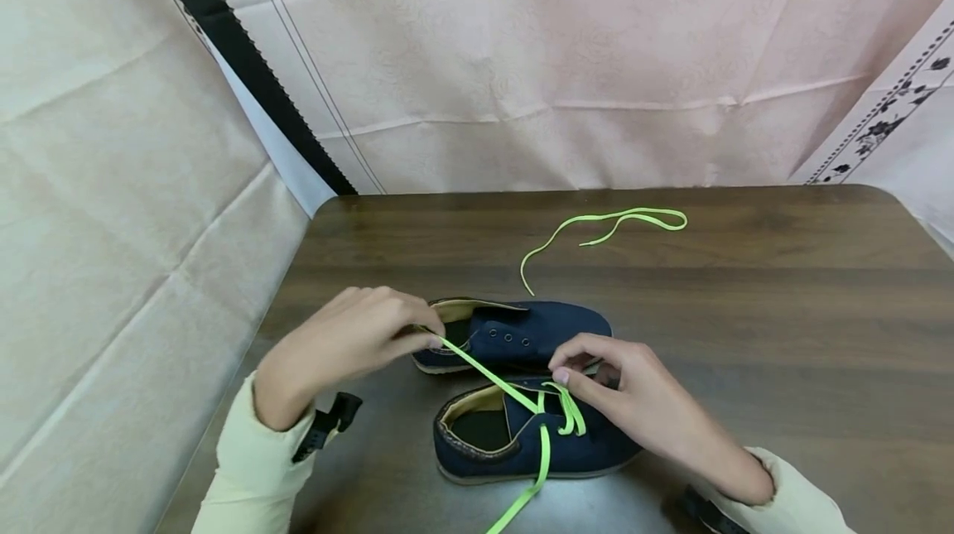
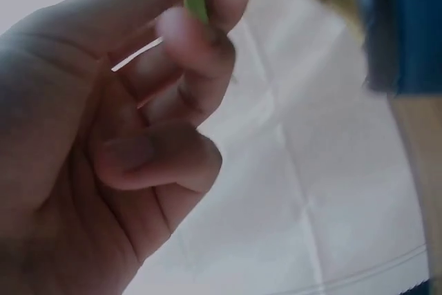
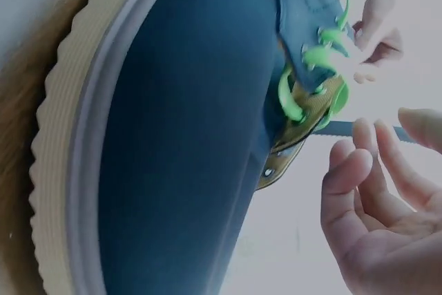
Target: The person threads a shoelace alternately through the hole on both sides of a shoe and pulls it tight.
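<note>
In the head view, a navy lace-up shoe [image 1: 589,455] with a tan lining lies toe to the right on the table. A bright green shoelace [image 1: 488,372] runs through its eyelets. My left hand [image 1: 358,331] pinches one end between thumb and fingertips, pulled taut up and to the left; a bit of green shows at those fingertips in the left wrist view. The lace's other end [image 1: 542,459] drapes over the near side. Above the toe, my right hand [image 1: 626,385] hovers beside the lace loops, its fingers loosely bent and holding nothing in the right wrist view.
Just behind lies a second navy shoe [image 1: 555,327], its visible eyelets unlaced. Another green shoelace [image 1: 641,213] lies loosely folded farther back on the brown wooden table [image 1: 782,294]. Pale patterned cloth [image 1: 559,45] hangs beyond the table's far edge.
</note>
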{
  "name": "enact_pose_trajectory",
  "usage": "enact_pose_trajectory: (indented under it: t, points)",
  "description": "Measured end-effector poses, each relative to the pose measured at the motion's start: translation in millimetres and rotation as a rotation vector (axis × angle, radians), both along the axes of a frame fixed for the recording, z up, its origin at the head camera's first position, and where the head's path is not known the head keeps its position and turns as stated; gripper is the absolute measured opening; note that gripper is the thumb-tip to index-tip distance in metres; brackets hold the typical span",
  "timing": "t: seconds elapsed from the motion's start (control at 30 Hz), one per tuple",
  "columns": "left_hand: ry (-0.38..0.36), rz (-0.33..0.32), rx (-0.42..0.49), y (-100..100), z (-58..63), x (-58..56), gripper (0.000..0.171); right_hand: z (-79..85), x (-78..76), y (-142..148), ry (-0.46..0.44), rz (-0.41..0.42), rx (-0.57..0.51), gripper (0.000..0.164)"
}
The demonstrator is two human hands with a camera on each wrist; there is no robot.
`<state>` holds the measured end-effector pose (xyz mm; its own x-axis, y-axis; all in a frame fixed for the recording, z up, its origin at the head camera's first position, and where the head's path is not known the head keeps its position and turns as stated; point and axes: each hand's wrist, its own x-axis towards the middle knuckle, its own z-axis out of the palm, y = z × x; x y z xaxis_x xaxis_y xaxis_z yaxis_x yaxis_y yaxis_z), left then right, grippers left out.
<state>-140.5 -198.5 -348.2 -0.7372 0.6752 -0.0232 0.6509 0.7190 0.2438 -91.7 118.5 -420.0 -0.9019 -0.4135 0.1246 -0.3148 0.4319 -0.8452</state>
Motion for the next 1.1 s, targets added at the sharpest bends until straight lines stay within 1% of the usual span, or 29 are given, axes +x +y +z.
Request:
enact_pose_trajectory:
  t: [0.07, 0.13, 0.23, 0.33, 0.37, 0.43, 0.5, 0.6, 0.73, 0.8, 0.83, 0.9, 0.97, 1.03, 1.1]
  points:
    - [0.042, 0.017, 0.033, -6, 7.2, 3.2, 0.009, 2.8, 4.4, -4, 0.020, -0.012, -0.025, 0.007]
    - [0.086, -0.007, 0.078, -6, 12.0, 7.0, 0.008, 6.2, 9.1, -9, 0.023, -0.018, -0.042, 0.013]
    - [0.095, -0.114, 0.159, 3, 13.4, 12.2, 0.010, 10.1, 15.7, -18, 0.030, 0.004, -0.048, 0.026]
    - [0.057, -0.224, 0.215, 17, 10.3, 16.9, 0.014, 11.6, 19.1, -28, 0.012, 0.058, -0.053, 0.036]
    - [0.048, -0.244, 0.223, 20, 9.0, 18.3, 0.015, 11.5, 19.3, -32, 0.008, 0.074, -0.055, 0.038]
    - [0.038, -0.260, 0.234, 26, 6.7, 21.1, 0.016, 11.5, 19.1, -37, -0.012, 0.094, -0.064, 0.036]
    - [0.035, -0.259, 0.246, 30, 5.1, 22.9, 0.016, 10.9, 18.6, -40, -0.025, 0.104, -0.080, 0.031]
    - [0.036, -0.248, 0.268, 33, 3.9, 23.9, 0.016, 11.3, 18.8, -42, -0.040, 0.085, -0.099, 0.023]
    - [0.028, -0.196, 0.314, 34, 4.7, 25.5, 0.013, 12.9, 17.9, -46, -0.039, 0.049, -0.117, 0.012]
    - [0.011, -0.154, 0.342, 34, 5.3, 26.2, 0.013, 13.3, 17.0, -46, -0.043, 0.048, -0.133, 0.012]
    - [0.000, -0.130, 0.352, 34, 5.3, 26.3, 0.013, 13.1, 16.5, -46, -0.046, 0.053, -0.141, 0.012]
    - [-0.035, -0.090, 0.370, 34, 4.1, 24.9, 0.016, 12.9, 16.4, -42, -0.086, 0.056, -0.169, 0.015]
    - [-0.079, -0.062, 0.372, 33, 1.7, 21.4, 0.019, 13.1, 17.8, -37, -0.130, 0.033, -0.191, 0.017]
    - [-0.125, -0.050, 0.364, 33, -2.7, 16.3, 0.020, 12.9, 19.3, -31, -0.168, -0.006, -0.219, 0.017]
    - [-0.165, -0.064, 0.341, 34, -9.8, 12.0, 0.019, 11.3, 20.9, -26, -0.201, -0.033, -0.252, 0.017]
